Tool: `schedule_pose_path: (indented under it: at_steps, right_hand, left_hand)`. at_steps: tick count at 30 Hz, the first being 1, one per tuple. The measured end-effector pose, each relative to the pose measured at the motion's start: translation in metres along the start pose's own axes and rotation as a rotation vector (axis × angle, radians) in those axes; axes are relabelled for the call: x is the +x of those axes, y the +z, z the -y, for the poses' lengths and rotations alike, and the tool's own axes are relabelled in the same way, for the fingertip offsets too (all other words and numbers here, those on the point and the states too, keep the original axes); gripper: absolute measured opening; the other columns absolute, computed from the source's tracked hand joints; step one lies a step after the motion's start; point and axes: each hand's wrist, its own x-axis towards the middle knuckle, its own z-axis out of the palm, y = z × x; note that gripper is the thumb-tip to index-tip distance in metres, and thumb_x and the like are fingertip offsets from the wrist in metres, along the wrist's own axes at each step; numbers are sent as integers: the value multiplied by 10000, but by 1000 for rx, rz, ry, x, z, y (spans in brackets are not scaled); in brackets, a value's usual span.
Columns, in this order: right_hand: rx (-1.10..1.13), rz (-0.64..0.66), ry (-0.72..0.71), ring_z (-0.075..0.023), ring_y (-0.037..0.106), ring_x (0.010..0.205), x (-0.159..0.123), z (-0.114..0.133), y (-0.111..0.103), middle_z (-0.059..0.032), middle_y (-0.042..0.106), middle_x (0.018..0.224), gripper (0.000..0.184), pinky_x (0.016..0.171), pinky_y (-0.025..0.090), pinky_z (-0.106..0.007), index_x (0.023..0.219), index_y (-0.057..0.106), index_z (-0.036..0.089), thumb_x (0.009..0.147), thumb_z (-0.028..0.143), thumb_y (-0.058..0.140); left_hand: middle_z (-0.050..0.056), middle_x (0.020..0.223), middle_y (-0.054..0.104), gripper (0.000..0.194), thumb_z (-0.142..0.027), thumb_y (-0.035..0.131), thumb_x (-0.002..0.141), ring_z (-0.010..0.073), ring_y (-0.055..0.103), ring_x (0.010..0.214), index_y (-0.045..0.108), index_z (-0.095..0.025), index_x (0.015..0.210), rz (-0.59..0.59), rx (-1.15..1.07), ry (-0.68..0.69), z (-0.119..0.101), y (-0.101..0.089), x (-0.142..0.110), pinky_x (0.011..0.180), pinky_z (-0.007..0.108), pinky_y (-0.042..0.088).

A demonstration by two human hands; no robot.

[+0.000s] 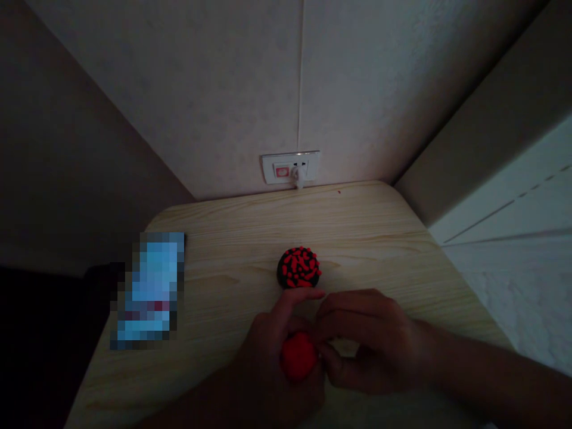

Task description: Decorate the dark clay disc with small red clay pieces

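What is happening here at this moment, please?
A person's left hand holds a red lump, while the right hand reaches to its edge; whether its fingers pinch the lump is hard to tell. Just beyond the hands, a red-spotted, black round piece sits on the wood-grain table. A bright, pixelated object lies to the left.

A person's left hand [268, 351] and right hand [379, 333], both bare, with uncovered forearms [482, 366] dim in shadow, appear on the near side of the wall socket [289, 164].
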Motion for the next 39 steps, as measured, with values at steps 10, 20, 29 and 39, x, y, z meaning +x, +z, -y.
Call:
schedule_pose_path:
  at_steps: [10,20,29,39]
  right_hand:
    - [94,117,43,-146,648,731,4,-2,-10,-69,717,825,30,666,536,-228,973,698,137,966,156,675]
    - [-64,11,-29,-139,583,624,-1,-4,-2,-38,666,738,29,542,453,-241,904,661,149,902,121,669]
    - [-12,-139,47,-148,647,565,3,12,-10,-16,686,662,149,499,490,-248,894,670,205,816,80,694]
    - [207,-310,126,-203,800,811,10,11,-21,-60,810,830,290,674,663,-262,1033,764,210,848,-5,709]
  left_hand:
    - [4,876,755,714,-117,660,782,161,659,640,414,-259,1437,15,-47,-12,5,-6,-3,554,239,455]
    - [-19,826,741,578,-113,641,794,148,647,605,466,-273,1321,18,-79,-7,2,-4,1,531,219,441]
    - [-41,735,667,233,-131,672,822,89,556,485,489,-237,920,-32,-270,-129,-2,-5,5,482,204,441]
    - [4,817,735,251,-98,654,821,98,594,540,499,-226,973,-20,-282,-110,3,-3,4,568,227,524]
